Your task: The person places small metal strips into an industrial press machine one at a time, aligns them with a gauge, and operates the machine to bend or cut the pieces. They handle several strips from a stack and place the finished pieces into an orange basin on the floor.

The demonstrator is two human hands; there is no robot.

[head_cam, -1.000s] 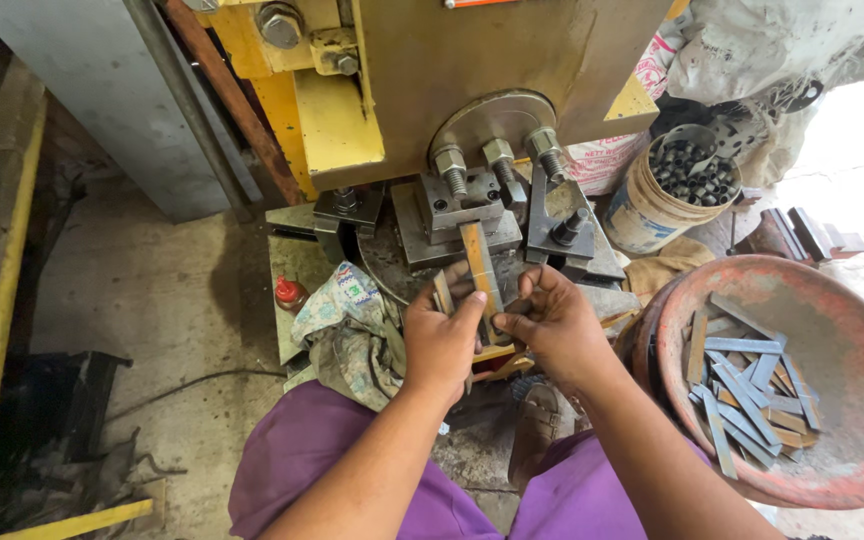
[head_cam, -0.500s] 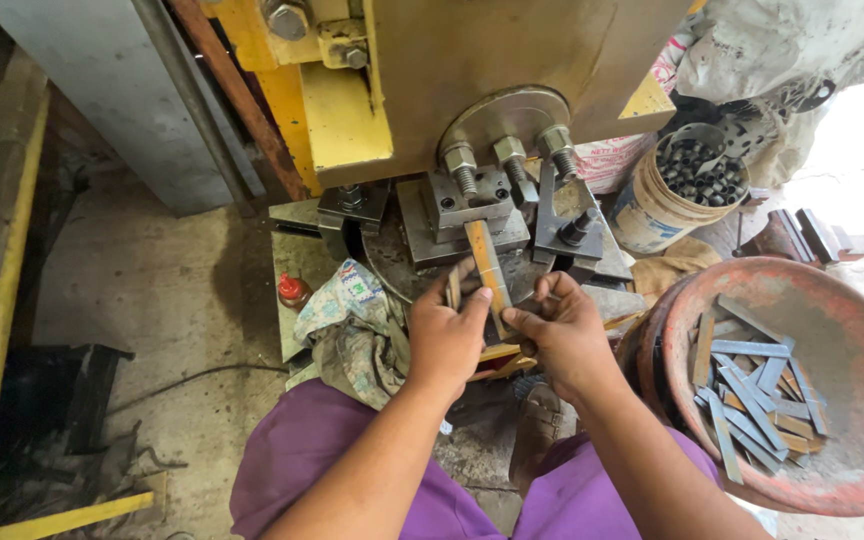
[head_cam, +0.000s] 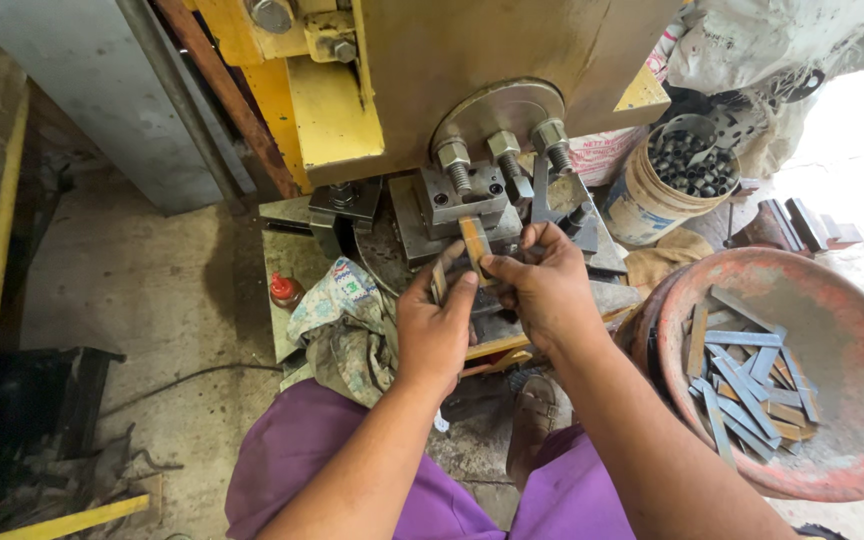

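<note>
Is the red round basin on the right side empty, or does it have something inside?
Not empty. The red basin holds a loose pile of flat metal strips lying crossed over each other on its lower left side.

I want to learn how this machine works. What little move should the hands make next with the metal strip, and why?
Probably slide the strip a bit further under the die block. Both hands pinch it: the left hand from below, the right hand beside it, and its top end sits just at the block's lower edge, not clearly inside. I can't tell how deep it is already.
</note>
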